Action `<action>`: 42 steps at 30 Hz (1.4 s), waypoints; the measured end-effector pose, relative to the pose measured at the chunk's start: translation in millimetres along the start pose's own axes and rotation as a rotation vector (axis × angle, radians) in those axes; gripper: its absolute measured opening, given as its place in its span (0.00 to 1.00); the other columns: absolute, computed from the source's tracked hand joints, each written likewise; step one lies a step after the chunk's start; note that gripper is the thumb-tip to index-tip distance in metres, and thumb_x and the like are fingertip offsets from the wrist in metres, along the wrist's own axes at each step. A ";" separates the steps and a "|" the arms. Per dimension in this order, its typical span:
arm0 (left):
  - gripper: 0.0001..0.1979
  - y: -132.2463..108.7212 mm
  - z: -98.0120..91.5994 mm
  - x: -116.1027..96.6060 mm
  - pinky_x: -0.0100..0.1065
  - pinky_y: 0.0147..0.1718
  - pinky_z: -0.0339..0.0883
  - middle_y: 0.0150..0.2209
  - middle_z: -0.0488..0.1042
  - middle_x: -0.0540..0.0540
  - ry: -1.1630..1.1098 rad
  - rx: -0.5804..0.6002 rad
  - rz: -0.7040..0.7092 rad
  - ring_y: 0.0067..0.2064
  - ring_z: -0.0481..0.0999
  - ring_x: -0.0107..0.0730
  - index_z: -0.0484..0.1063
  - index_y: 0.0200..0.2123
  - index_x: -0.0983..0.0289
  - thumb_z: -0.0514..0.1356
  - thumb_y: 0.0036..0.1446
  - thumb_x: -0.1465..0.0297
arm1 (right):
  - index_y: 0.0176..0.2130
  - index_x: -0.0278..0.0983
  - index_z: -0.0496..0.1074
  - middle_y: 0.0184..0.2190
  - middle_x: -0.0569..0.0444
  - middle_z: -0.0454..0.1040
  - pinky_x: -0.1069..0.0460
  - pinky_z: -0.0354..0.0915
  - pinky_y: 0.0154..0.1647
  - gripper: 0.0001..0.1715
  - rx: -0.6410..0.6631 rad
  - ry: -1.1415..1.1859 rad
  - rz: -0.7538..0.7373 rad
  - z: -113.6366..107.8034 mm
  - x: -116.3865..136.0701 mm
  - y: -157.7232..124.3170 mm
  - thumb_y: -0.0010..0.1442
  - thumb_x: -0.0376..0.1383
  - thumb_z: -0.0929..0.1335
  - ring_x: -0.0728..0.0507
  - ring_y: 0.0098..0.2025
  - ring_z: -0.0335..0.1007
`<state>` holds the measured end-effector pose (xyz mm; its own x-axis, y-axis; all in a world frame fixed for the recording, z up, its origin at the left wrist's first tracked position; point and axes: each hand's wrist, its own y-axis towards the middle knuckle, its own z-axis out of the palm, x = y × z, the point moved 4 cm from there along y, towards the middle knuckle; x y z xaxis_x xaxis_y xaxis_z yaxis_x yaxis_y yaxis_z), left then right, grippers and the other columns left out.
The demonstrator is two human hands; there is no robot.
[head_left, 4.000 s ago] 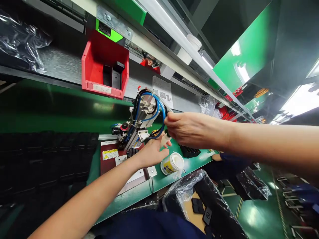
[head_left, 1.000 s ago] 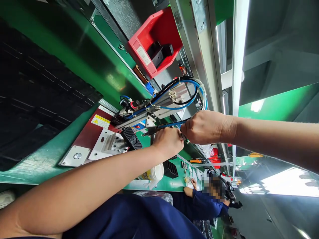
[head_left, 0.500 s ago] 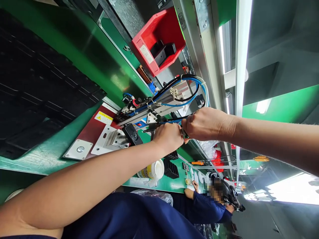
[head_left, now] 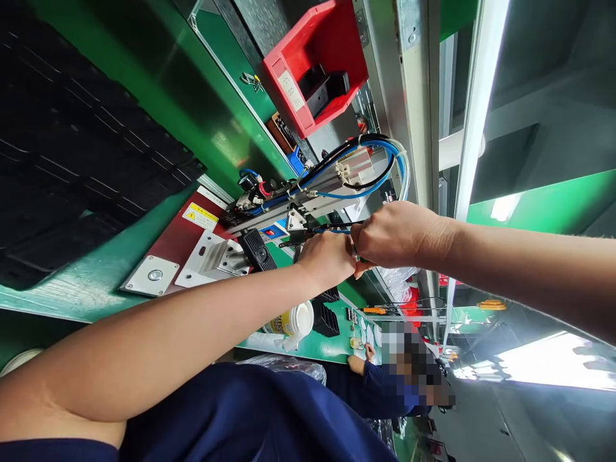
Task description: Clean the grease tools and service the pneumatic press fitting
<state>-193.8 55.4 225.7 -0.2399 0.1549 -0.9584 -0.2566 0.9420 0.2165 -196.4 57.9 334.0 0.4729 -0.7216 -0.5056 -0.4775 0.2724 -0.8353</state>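
Note:
My left hand (head_left: 330, 260) reaches in from the left side, its fingers curled closed. My right hand (head_left: 392, 234) comes in from the right, also closed in a tight grip. The two hands meet at the fingers, around something small and mostly hidden; only a dark sliver shows between them. Just beyond the hands stands a fixture with a metal slide (head_left: 322, 192) and blue and black air hoses (head_left: 370, 183). A dark part with a thin tip (head_left: 286, 244) shows beside my left hand; whether I hold it I cannot tell. A black ribbed block (head_left: 257, 250) lies left of that.
The view is turned sideways. A red bin (head_left: 283, 96) holds black parts. A white tub (head_left: 302, 317) and black stacked parts (head_left: 327, 321) stand on the green bench (head_left: 308, 346). A black tray (head_left: 86, 147) fills the left. A co-worker (head_left: 385, 385) sits at lower right.
My view has shifted a little, so the bin and slide appear slightly farther right and higher. Both hands stay closed together at the fixture.

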 end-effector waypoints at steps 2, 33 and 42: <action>0.11 0.7 0.0 0.5 0.39 0.35 0.68 0.30 0.79 0.57 -0.010 -0.001 0.009 0.38 0.78 0.43 0.79 0.31 0.60 0.62 0.48 0.61 | 0.33 0.36 0.78 0.25 0.47 0.75 0.47 0.60 0.32 0.21 0.048 -0.058 -0.003 -0.3 -0.4 2.1 0.60 0.50 0.66 0.40 0.32 0.72; 0.11 4.7 -0.9 2.4 0.39 0.37 0.68 0.30 0.79 0.57 -0.015 0.055 0.098 0.38 0.78 0.44 0.78 0.28 0.60 0.57 0.52 0.63 | 0.32 0.35 0.77 0.18 0.50 0.72 0.51 0.55 0.25 0.16 0.021 -0.081 0.113 -7.6 2.6 -0.3 0.63 0.41 0.64 0.45 0.26 0.70; 0.13 -2.1 -5.5 17.7 0.37 0.32 0.66 0.33 0.79 0.63 0.074 0.160 0.040 0.37 0.79 0.46 0.77 0.30 0.63 0.55 0.54 0.64 | 0.34 0.32 0.73 0.19 0.49 0.72 0.51 0.49 0.22 0.22 0.039 -0.121 0.121 -6.2 3.9 -4.6 0.64 0.48 0.63 0.45 0.22 0.68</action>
<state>-202.7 54.5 209.3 -0.3167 0.1769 -0.9319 -0.0940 0.9718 0.2164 -196.9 49.9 337.2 0.5009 -0.6005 -0.6233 -0.5083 0.3788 -0.7734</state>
